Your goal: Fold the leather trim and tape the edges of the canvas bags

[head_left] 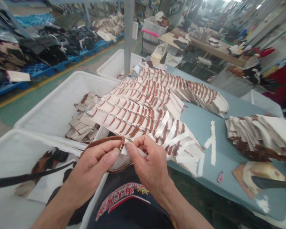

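Observation:
In front of my body, my left hand (92,168) is closed on a piece with a brown edge band (105,140); its pale lower part hangs behind the fingers. Close beside it, my right hand (150,162) pinches a white strip (124,149) against the corner of that piece. The fingertips of both hands nearly meet there, and the exact contact is partly hidden. Just beyond them, overlapping rows of cream pieces with brown edges (131,117) cover the near part of the table. Several white strips (171,136) lie loose on top of those rows.
White plastic bins (50,92) stand on the left, with pieces inside. On the blue-green table (205,127) are a stack of pieces (259,136), two loose white strips (213,143), a small pink item (220,177) and a tape roll with a black part (264,176). A grey post (128,38) rises behind the bins.

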`<state>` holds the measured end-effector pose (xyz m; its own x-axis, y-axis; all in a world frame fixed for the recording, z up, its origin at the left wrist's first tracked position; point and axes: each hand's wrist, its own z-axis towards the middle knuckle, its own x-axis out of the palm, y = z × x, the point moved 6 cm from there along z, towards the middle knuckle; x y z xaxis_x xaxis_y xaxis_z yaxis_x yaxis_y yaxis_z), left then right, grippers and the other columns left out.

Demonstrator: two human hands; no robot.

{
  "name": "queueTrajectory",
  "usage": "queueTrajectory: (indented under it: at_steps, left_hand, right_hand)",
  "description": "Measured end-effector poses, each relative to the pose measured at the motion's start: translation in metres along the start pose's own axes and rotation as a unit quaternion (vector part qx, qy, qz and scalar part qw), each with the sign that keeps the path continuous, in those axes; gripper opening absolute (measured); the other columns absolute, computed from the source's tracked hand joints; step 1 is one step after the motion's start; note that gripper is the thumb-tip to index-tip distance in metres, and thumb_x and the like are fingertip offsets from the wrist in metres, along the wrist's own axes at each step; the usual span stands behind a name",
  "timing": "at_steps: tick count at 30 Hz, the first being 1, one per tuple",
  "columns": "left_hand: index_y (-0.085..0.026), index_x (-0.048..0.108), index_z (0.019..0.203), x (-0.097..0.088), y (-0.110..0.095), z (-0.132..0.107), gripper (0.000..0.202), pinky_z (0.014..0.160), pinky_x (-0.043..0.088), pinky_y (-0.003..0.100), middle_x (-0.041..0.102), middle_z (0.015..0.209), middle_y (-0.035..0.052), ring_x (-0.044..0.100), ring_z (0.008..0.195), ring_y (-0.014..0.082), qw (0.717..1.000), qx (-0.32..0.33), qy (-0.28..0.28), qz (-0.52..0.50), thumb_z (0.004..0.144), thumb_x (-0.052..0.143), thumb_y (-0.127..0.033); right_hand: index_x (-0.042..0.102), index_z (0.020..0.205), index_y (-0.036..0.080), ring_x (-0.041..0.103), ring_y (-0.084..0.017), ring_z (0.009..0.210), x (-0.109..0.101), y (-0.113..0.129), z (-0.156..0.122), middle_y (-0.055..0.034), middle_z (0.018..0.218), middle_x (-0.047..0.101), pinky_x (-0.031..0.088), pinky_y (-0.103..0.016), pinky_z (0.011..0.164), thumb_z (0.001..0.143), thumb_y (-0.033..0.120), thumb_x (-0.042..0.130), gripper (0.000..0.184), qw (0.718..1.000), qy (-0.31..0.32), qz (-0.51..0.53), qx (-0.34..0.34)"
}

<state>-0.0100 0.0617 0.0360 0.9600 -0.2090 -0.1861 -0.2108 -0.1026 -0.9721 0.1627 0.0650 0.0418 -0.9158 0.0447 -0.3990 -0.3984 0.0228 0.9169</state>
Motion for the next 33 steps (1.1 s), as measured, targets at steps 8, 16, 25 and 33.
queueTrajectory:
  at_steps: [8,16,25,33]
  left_hand:
    - [-0.019,0.085,0.108,0.009,-0.004,0.004,0.028,0.07,0.061,0.023,0.085,0.091,0.0045,0.078,0.081,0.0216,0.998,-0.038,-0.002,-0.046,0.086,0.078,-0.035]
    - [-0.02,0.084,0.095,0.0,0.002,0.003,0.025,0.069,0.062,0.027,0.085,0.088,0.0048,0.076,0.075,0.0237,0.997,-0.03,-0.057,0.034,0.089,0.074,-0.042]
    - [-0.02,0.085,0.101,0.001,0.009,0.0,0.031,0.072,0.064,0.026,0.084,0.093,0.0054,0.078,0.082,0.0243,0.997,-0.063,-0.039,-0.025,0.089,0.077,-0.047]
    - [-0.018,0.083,0.091,-0.002,0.01,0.0,0.032,0.065,0.057,0.02,0.084,0.096,0.0055,0.072,0.074,0.0175,0.994,-0.066,-0.08,-0.021,0.086,0.081,-0.049]
  right_hand:
    - [0.06,0.076,0.022,0.045,-0.011,0.049,0.005,0.0,-0.002,0.0037,0.056,0.056,0.031,-0.027,0.052,0.095,0.041,0.065,0.027,0.999,-0.026,0.003,-0.02]
    - [0.062,0.083,0.021,0.049,-0.012,0.052,0.005,-0.006,0.0,0.0036,0.06,0.058,0.033,-0.026,0.052,0.097,0.045,0.063,0.027,0.996,0.056,0.062,0.03]
    - [0.064,0.084,0.02,0.057,-0.015,0.063,-0.001,-0.004,0.006,-0.0011,0.071,0.067,0.038,-0.025,0.056,0.096,0.043,0.061,0.026,0.991,0.115,0.051,0.045]
    - [0.063,0.083,0.021,0.057,-0.015,0.06,0.003,-0.004,0.003,0.0003,0.067,0.064,0.036,-0.026,0.057,0.099,0.042,0.061,0.027,0.994,0.103,0.029,0.019]
